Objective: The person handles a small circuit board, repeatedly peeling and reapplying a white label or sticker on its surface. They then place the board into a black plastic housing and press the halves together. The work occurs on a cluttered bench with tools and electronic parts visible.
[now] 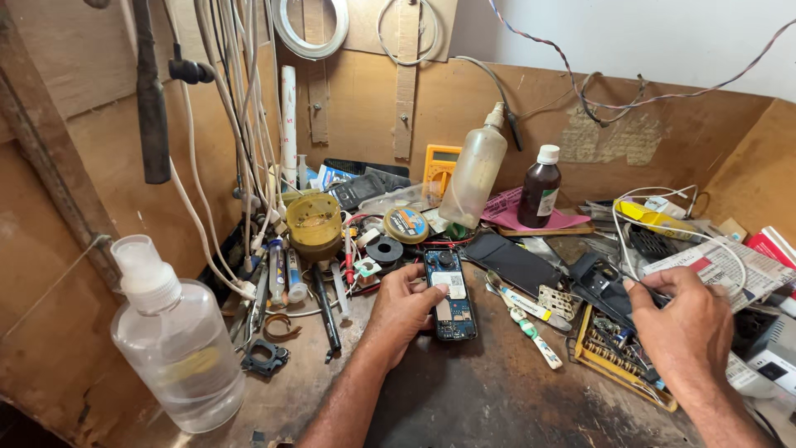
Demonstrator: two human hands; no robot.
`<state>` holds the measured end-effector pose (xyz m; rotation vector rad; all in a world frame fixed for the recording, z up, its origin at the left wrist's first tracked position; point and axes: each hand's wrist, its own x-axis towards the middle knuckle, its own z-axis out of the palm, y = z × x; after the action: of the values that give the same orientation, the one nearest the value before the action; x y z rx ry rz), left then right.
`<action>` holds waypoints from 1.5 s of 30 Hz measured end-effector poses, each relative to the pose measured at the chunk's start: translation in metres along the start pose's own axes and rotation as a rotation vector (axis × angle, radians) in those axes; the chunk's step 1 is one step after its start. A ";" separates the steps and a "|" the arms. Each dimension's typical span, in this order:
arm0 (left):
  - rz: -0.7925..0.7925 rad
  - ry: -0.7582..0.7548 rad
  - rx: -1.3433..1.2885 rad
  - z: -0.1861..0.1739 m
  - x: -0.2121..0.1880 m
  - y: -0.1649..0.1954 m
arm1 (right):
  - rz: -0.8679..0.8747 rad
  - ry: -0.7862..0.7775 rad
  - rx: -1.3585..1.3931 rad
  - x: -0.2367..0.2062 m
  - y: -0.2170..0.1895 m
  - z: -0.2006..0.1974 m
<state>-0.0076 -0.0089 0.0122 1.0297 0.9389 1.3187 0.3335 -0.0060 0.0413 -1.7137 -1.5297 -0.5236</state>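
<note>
An opened mobile phone [451, 292] with its blue circuit board showing lies face down on the dark, stained workbench [497, 390]. My left hand [404, 309] grips its left edge and holds it steady. My right hand [681, 328] is off to the right, over a yellow tray of small parts [609, 353], with its fingers pinched on a thin dark tool whose tip points toward a black phone part [599, 282]. The tool itself is mostly hidden by my fingers.
A clear plastic bottle [176, 340] stands at front left. Behind the phone are a yellow pot [314, 224], a solder-wick reel [405, 224], a tilted squeeze bottle [474, 170], a brown bottle [540, 188] and a yellow multimeter [441, 163]. White cables [224, 149] hang at left.
</note>
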 end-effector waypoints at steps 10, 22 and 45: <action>0.011 -0.011 0.022 0.000 -0.003 0.005 | 0.049 0.019 0.209 0.005 0.000 -0.011; 0.023 0.041 -0.118 -0.004 0.004 0.000 | 0.222 -0.952 0.479 0.025 -0.081 -0.070; 0.118 0.195 -0.079 -0.006 0.007 -0.006 | -0.129 -0.454 0.071 -0.077 -0.156 -0.036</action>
<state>-0.0113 -0.0010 0.0048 0.9185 0.9745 1.5640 0.1749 -0.0854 0.0486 -1.7646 -1.9603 -0.1404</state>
